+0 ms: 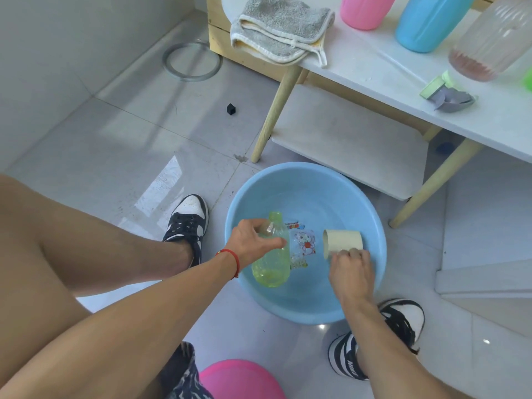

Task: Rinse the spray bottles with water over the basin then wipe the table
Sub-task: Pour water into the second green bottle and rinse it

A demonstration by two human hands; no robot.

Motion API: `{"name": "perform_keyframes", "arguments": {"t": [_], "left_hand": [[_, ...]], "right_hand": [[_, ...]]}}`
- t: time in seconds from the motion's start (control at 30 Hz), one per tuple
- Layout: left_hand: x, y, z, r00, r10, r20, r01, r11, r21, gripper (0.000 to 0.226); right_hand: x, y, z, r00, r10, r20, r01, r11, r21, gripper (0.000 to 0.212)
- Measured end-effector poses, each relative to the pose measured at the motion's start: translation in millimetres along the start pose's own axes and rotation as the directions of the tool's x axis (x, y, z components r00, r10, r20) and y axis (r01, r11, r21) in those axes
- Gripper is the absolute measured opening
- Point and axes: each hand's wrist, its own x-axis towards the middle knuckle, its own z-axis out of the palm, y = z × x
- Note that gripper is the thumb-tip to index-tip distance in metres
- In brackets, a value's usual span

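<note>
A round blue basin [365,205] stands on the floor and holds shallow water. Over it my left hand [252,241] grips a clear green spray bottle [272,264] near its open neck; the bottle has no spray head on it. My right hand [351,272] holds a cream cup [342,241] by its handle side, tipped on its side with the mouth facing the bottle. On the white table [388,79] above lie a folded grey towel [282,27] and a green-and-grey spray head [444,93].
On the table stand a pink bottle [364,10], a blue bottle [429,21] and a clear bottle [495,38] with pinkish liquid. A pink stool [241,380] sits below me. My shoes flank the basin. A small black cube [231,109] and a ring [191,61] lie on the floor.
</note>
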Motion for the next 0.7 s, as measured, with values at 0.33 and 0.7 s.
{"name": "perform_keyframes", "arguments": {"t": [0.33,0.7], "left_hand": [[-3.1,-1.8,-16.3,1.000,0.011,0.008,-0.010,0.988,-0.154,0.033],[-2.0,0.3,-23.1,0.996,0.082,-0.042,-0.085,0.993,-0.081,0.067]], "right_hand": [[2.4,-40.2,1.5,0.939,-0.338,-0.070,0.327,0.804,0.497,0.031],[2.1,-22.3,-49.0,0.989,0.085,0.119,-0.137,0.254,0.958,0.039]]}}
